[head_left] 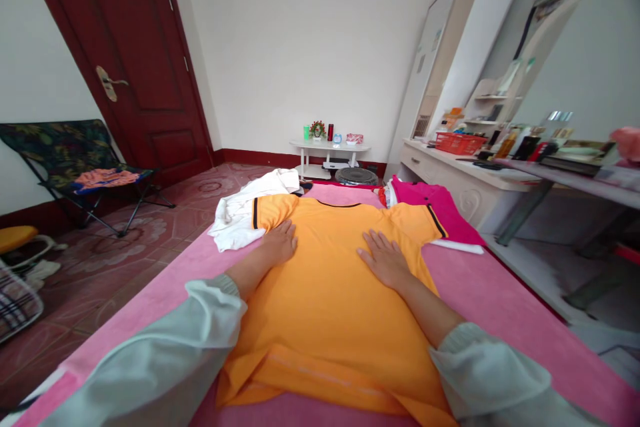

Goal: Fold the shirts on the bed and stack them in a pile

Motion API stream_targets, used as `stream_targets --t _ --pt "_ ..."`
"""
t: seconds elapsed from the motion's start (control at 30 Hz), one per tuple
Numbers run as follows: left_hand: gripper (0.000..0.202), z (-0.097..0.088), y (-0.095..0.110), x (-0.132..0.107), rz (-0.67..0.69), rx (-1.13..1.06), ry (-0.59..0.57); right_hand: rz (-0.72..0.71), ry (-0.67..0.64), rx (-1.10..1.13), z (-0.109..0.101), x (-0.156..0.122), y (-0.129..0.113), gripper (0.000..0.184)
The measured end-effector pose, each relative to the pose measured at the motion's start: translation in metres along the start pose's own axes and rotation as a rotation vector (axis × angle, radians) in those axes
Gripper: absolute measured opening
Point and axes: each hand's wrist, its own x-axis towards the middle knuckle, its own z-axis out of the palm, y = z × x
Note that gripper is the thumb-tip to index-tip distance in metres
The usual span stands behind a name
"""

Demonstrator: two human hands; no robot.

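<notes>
An orange T-shirt (335,287) with black bands on its sleeves and a dark neckline lies spread on a pink bed cover (490,313). Its neck points away from me, and the near hem is partly folded up. My left hand (280,243) rests on the shirt's left side just below the sleeve, its fingers stretched out. Flat on the right side of the chest lies my right hand (386,259), fingers spread. Neither hand grips the cloth.
White clothing (250,207) lies beyond the left sleeve, and a magenta garment (425,197) beyond the right one. A folding chair (80,160) stands left. To the right, a dressing table (450,167) holds a red basket (460,142). A low white table (330,145) stands against the far wall.
</notes>
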Motion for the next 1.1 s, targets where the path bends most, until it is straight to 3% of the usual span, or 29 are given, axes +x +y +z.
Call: stream_targets --t 0.13,0.23,0.4,0.53,0.63,0.77,0.9,1.0,1.1 --pt "0.051 -0.015 0.015 -0.023 0.133 0.003 0.017 0.027 0.023 -0.022 -0.002 -0.019 0.005 0.064" --pt "0.055 -0.022 0.01 -0.045 0.252 -0.051 0.009 0.019 0.024 -0.03 -0.003 -0.032 0.013 0.062" --pt "0.044 -0.041 -0.013 -0.074 0.27 0.023 -0.032 0.055 0.008 -0.05 -0.008 -0.05 0.019 0.06" --pt "0.035 -0.064 -0.004 -0.096 0.312 0.024 -0.053 0.12 -0.024 -0.061 -0.016 -0.064 0.007 0.055" --pt "0.046 -0.07 -0.001 -0.123 0.439 -0.17 -0.032 -0.045 -0.025 -0.013 -0.017 -0.086 0.012 0.05" --pt "0.04 -0.075 -0.02 -0.152 0.409 -0.286 -0.113 -0.222 0.019 -0.004 -0.023 -0.121 0.043 0.054" --pt "0.028 -0.099 -0.022 -0.147 0.301 -0.138 -0.206 -0.138 -0.014 -0.104 -0.05 -0.132 0.047 0.044" --pt "0.031 -0.108 0.006 -0.128 0.25 -0.117 -0.104 -0.106 0.001 -0.085 -0.061 -0.126 0.024 0.038" --pt "0.043 -0.091 0.04 -0.111 0.347 -0.264 0.007 -0.201 0.057 0.035 -0.047 -0.121 0.005 0.056"
